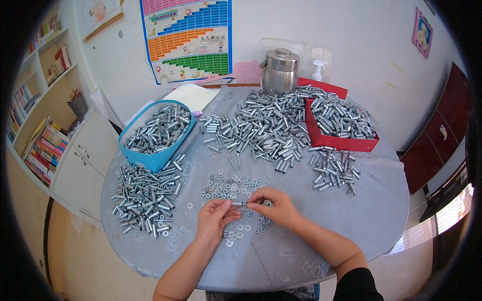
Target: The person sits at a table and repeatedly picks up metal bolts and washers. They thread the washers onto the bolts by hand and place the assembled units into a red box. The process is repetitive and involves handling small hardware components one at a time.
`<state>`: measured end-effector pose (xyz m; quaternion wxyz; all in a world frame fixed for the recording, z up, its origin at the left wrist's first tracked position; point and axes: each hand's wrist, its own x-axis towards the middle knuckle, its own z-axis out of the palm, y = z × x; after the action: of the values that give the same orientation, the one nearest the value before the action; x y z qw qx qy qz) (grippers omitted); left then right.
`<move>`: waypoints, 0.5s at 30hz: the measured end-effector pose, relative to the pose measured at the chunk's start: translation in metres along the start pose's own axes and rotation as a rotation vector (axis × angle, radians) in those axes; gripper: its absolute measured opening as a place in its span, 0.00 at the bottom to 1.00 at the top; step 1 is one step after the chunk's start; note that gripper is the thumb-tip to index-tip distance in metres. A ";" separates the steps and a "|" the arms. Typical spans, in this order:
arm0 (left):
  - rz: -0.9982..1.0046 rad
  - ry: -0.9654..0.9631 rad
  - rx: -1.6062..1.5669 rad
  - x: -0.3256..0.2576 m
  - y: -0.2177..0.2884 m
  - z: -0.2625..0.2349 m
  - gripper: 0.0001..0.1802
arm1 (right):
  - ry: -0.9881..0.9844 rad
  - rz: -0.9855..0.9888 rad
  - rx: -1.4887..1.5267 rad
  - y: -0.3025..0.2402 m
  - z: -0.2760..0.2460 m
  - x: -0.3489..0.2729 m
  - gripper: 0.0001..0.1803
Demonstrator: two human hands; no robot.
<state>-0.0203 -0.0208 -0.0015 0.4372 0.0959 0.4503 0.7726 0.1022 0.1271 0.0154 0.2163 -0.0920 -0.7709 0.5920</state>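
A: Bolt (238, 203) position?
B: Above the scattered washers (232, 187), pinched between both hands.
A: Fingers?
B: Left hand (215, 218) and right hand (275, 206) closed on its ends.

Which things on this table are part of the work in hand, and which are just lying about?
In use: left hand and right hand holding a small bolt; scattered washers; sleeve pile; blue bin; red box.

Lying about: steel canister; spray bottle; wall chart.
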 end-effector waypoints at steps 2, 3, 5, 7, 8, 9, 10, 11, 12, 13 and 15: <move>-0.018 0.017 0.003 -0.001 0.002 0.002 0.07 | 0.054 -0.091 -0.142 -0.007 0.003 -0.001 0.09; -0.027 0.025 0.004 -0.002 0.003 0.003 0.07 | 0.079 -0.115 -0.163 -0.010 0.004 -0.002 0.10; -0.079 0.000 0.059 -0.005 0.006 0.008 0.06 | 0.114 -0.148 -0.188 -0.011 0.004 -0.002 0.10; -0.095 -0.011 0.077 -0.005 0.005 0.008 0.06 | 0.134 -0.168 -0.195 -0.008 0.003 -0.001 0.10; -0.085 -0.009 0.066 -0.004 0.003 0.006 0.06 | 0.157 -0.131 -0.133 -0.008 0.003 0.000 0.10; -0.075 -0.007 0.056 -0.003 0.002 0.005 0.06 | 0.180 -0.094 -0.072 -0.008 0.001 0.002 0.09; -0.060 -0.002 0.042 -0.002 0.002 0.004 0.06 | 0.203 -0.057 -0.010 -0.007 -0.001 0.004 0.09; -0.041 0.009 0.025 -0.003 0.003 0.002 0.06 | 0.212 -0.078 -0.107 -0.002 -0.005 0.007 0.08; -0.027 0.010 0.009 -0.002 0.003 0.001 0.06 | 0.231 -0.099 -0.211 0.007 -0.013 0.010 0.08; -0.028 0.005 0.004 -0.001 0.002 0.001 0.06 | 0.249 -0.120 -0.314 0.012 -0.019 0.010 0.07; -0.027 0.005 -0.007 -0.001 0.003 0.001 0.06 | 0.162 -0.223 -0.588 0.015 -0.024 0.008 0.07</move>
<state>-0.0211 -0.0214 0.0011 0.4468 0.0863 0.4498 0.7685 0.1036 0.1554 0.0079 0.3045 -0.1124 -0.8944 0.3076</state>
